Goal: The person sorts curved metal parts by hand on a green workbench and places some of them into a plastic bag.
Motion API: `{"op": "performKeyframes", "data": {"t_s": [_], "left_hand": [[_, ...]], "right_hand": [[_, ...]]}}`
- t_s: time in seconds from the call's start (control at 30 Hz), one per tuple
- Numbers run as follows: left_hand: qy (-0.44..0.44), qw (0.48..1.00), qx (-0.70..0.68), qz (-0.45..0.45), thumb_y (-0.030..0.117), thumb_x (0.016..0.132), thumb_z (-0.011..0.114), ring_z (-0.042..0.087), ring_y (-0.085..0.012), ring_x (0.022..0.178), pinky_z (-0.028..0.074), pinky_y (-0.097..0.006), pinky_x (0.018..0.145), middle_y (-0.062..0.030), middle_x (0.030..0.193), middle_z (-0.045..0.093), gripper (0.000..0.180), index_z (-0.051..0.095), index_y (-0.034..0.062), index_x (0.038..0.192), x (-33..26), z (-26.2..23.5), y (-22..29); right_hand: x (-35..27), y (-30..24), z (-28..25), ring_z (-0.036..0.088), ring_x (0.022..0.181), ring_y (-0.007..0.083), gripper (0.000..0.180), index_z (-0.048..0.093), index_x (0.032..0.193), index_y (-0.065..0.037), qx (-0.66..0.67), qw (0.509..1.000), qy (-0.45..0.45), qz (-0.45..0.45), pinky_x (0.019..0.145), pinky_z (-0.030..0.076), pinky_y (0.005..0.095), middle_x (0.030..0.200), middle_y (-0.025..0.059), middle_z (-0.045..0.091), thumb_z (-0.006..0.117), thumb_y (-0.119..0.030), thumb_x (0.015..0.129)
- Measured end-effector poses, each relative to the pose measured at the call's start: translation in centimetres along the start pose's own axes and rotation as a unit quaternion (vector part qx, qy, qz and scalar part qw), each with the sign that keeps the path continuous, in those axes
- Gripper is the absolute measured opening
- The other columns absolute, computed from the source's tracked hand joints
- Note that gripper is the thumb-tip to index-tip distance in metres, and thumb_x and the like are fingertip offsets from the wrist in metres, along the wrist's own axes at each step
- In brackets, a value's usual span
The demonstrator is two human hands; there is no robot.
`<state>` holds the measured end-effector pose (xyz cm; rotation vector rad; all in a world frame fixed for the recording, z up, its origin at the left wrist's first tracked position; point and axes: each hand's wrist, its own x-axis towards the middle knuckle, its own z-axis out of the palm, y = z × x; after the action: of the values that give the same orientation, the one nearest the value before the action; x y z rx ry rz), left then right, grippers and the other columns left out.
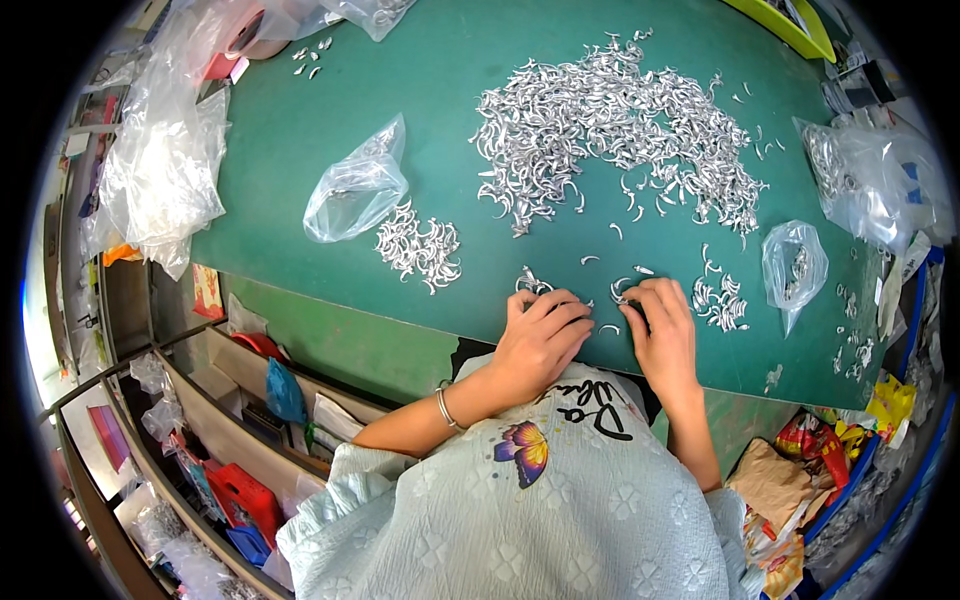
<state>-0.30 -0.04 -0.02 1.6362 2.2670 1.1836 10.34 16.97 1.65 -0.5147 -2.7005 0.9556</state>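
Note:
My left hand [545, 335] rests at the near edge of the green table, fingers curled down and together; what its fingertips hold is hidden. A small cluster of curved silver metal pieces [532, 282] lies right beyond it. My right hand [662, 328] is bent inward, thumb and index finger closing at a curved silver piece [617, 291]. Single pieces lie around the two hands, one of them a curved piece [608, 329] between them. A small pile of pieces [720, 304] sits just right of my right hand. Farther left is another pile [418, 248].
A large heap of the silver pieces [610, 125] spreads over the far middle of the green table [290, 200]. Clear plastic bags holding pieces stand left [358, 190] and right [795, 265]. More plastic bags [165, 170] crowd the left edge. A yellow-green tray [795, 25] sits far right.

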Motion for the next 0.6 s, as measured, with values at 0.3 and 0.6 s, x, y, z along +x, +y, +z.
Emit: {"op": "performKeyframes", "data": {"t_s": [0.3, 0.6], "left_hand": [[-0.028, 0.999, 0.020, 0.027, 0.008, 0.075, 0.072, 0.053, -0.0229, 0.113, 0.034, -0.043, 0.090, -0.0052, 0.122, 0.058, 0.040, 0.064, 0.0045, 0.114, 0.2, 2.0, 0.8], [0.034, 0.998, 0.023, -0.053, 0.003, 0.077, 0.072, 0.056, -0.0230, 0.103, 0.033, -0.042, 0.085, -0.0034, 0.112, 0.061, 0.031, 0.066, 0.0065, 0.107, 0.7, 1.3, 0.4]], "right_hand": [[0.7, -0.7, 0.4, 0.054, 0.089, 0.0295, 0.019, 0.065, 0.100, -0.004, -0.035, 0.998, 0.044, -0.017, 0.076, 0.042, 0.0397, 0.100, 0.0095, 0.058, 0.067, -0.001, 0.081], [-0.7, 0.1, -1.1, 0.053, 0.087, 0.0279, 0.014, 0.066, 0.094, -0.004, -0.100, 0.994, 0.042, 0.014, 0.075, 0.039, 0.0390, 0.095, 0.0087, 0.057, 0.070, -0.003, 0.080]]}}
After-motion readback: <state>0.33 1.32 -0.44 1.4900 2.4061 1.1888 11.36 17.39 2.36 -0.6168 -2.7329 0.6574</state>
